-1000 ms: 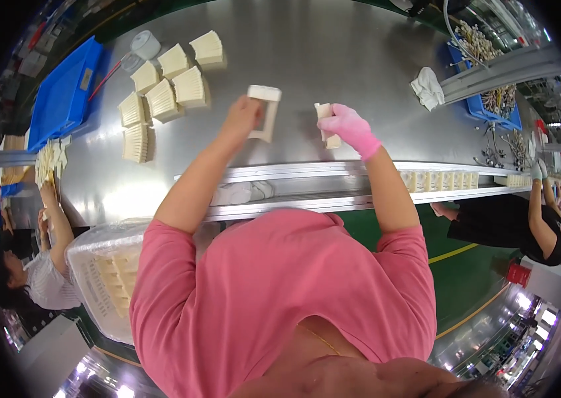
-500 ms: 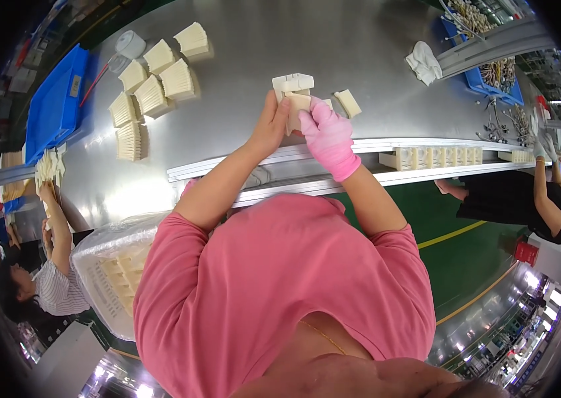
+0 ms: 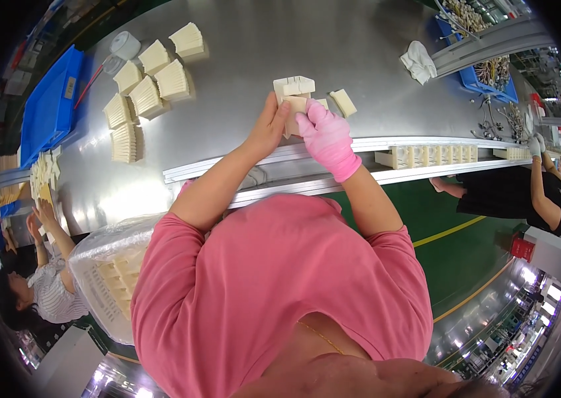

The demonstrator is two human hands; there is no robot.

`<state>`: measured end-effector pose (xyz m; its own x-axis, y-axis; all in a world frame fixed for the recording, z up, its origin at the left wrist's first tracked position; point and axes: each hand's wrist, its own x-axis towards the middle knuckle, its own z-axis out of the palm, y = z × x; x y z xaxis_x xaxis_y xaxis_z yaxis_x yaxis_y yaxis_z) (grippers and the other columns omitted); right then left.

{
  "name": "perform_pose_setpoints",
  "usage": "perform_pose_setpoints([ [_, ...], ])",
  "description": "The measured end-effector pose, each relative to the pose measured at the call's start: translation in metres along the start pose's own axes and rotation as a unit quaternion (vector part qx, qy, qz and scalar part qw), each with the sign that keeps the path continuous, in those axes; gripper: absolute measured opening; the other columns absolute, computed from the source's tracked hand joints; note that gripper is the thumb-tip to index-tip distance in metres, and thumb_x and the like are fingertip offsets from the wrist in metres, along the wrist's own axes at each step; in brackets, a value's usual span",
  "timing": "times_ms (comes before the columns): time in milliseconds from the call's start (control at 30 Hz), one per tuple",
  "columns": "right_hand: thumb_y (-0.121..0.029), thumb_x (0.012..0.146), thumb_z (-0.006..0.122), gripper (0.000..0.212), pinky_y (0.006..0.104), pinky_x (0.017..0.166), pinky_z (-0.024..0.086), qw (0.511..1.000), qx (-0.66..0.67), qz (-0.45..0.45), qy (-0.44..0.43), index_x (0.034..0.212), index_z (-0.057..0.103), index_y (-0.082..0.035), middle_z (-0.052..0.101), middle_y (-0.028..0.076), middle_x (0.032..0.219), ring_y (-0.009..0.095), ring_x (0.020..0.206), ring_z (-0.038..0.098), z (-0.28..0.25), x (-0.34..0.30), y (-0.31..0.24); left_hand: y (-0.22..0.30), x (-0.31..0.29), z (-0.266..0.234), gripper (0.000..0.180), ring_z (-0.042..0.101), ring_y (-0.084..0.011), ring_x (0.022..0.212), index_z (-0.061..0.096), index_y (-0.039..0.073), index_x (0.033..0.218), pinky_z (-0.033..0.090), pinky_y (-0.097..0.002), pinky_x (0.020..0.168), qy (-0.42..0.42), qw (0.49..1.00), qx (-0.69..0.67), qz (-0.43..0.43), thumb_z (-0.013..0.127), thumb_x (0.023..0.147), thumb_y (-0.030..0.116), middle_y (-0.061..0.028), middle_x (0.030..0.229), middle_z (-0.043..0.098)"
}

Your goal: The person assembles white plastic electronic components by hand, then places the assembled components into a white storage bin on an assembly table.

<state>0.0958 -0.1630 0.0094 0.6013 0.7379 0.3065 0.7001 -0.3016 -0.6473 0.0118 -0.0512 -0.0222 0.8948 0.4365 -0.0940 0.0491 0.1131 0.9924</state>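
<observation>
My left hand (image 3: 265, 131), bare, is closed around the left side of a cream plastic housing (image 3: 294, 84) above the steel table. A flat cream piece (image 3: 295, 105) lies against the housing, with my left thumb on its edge. My right hand (image 3: 328, 140), in a pink glove, has its fingers bent and pressed together at the right edge of that flat piece. The glove hides the fingertips' exact hold. Just right of the glove, a loose cream block (image 3: 343, 103) rests on the table, with another small cream part partly hidden beside it.
Fanned stacks of cream parts (image 3: 146, 98) stand at left, near a clear round container (image 3: 124, 45) and blue tray (image 3: 52, 106). A metal rail (image 3: 274, 196) with a row of cream housings (image 3: 434, 156) runs in front. A white cloth (image 3: 418, 63) lies at right. Co-workers are at both sides.
Both hands keep hold of the parts with only a slight shift. The view has moved a little. At left, a co-worker's hands have moved back from the pile of cream strips.
</observation>
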Motion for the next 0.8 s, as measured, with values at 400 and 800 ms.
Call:
perform_pose_setpoints([
  [400,-0.019,0.078,0.050,0.023,0.0321,0.061,0.046,0.917,0.239,0.144,-0.285,0.097,0.056,-0.008,0.059,0.008,0.069,0.022,0.063,0.057,-0.035,0.005,0.000,-0.004,0.000,0.007,0.035,0.052,-0.0147,0.090,0.034,0.000,0.112,0.048,-0.0275,0.068,-0.022,1.000,0.004,0.006,0.048,0.087,0.019,-0.0127,0.102,0.050],
  [800,-0.026,0.070,0.062,0.065,0.0289,0.089,0.035,0.929,0.249,0.090,-0.260,0.127,0.038,-0.007,0.051,0.012,0.110,0.020,0.102,0.048,-0.078,-0.003,0.006,0.023,-0.013,0.014,0.031,0.056,-0.0154,0.082,0.045,0.002,0.110,0.046,-0.0267,0.071,-0.242,0.956,-0.068,-0.153,0.050,0.085,0.020,-0.0089,0.092,0.057],
])
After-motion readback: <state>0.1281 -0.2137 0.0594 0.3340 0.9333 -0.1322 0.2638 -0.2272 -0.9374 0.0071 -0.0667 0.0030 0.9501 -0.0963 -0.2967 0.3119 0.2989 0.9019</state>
